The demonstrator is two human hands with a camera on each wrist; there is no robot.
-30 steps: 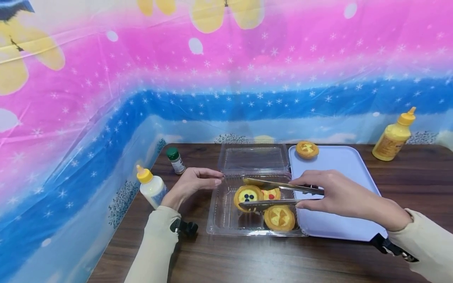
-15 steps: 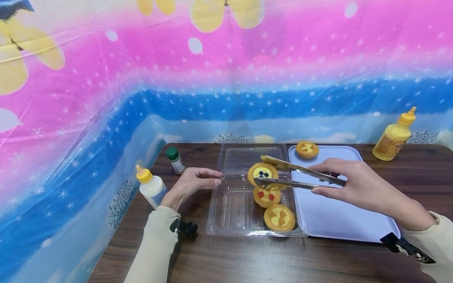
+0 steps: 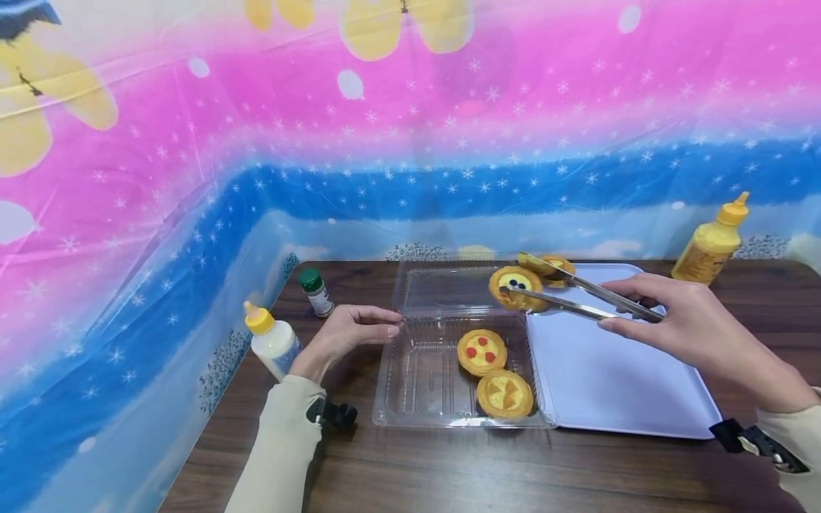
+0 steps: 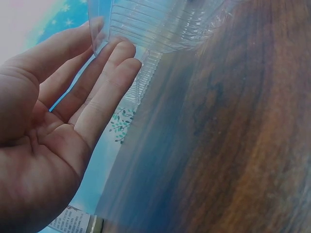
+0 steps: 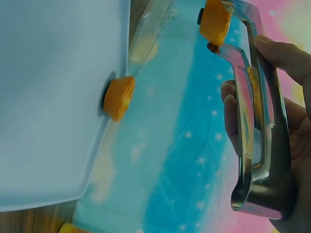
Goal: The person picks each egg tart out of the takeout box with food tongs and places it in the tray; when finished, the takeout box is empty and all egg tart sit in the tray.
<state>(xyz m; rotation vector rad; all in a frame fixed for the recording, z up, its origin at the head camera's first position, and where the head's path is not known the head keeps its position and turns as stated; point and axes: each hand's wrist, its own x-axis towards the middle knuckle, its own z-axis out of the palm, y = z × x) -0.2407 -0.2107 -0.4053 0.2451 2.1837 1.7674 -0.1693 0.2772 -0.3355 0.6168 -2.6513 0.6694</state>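
Observation:
My right hand [image 3: 702, 331] grips metal tongs [image 5: 269, 179]. Between the tong tips is an egg tart [image 5: 215, 22] topped with dark berries, raised above the left back corner of the lilac tray [image 3: 616, 385]. On that corner sits another tart [image 5: 118, 98], partly covered by the tongs in the head view. My left hand [image 3: 346, 335] pinches the left rim of a clear plastic container [image 3: 417, 388] with thumb and fingertips. Inside, on the right, are a tart with red pieces [image 3: 482, 353] and one with wedge-shaped pieces [image 3: 505, 394].
The container's hinged lid [image 3: 442, 288] stands open behind it. Left of it are a white squeeze bottle [image 3: 277, 345] with a yellow cap and a green-capped shaker [image 3: 316, 293]. A yellow squeeze bottle [image 3: 707, 249] stands at the back right. A patterned cloth [image 3: 398, 185] hangs behind the table.
My right hand has lifted the berry tart out of the container with the tongs and carried it back and right, toward the tray's back corner. My left hand keeps its place.

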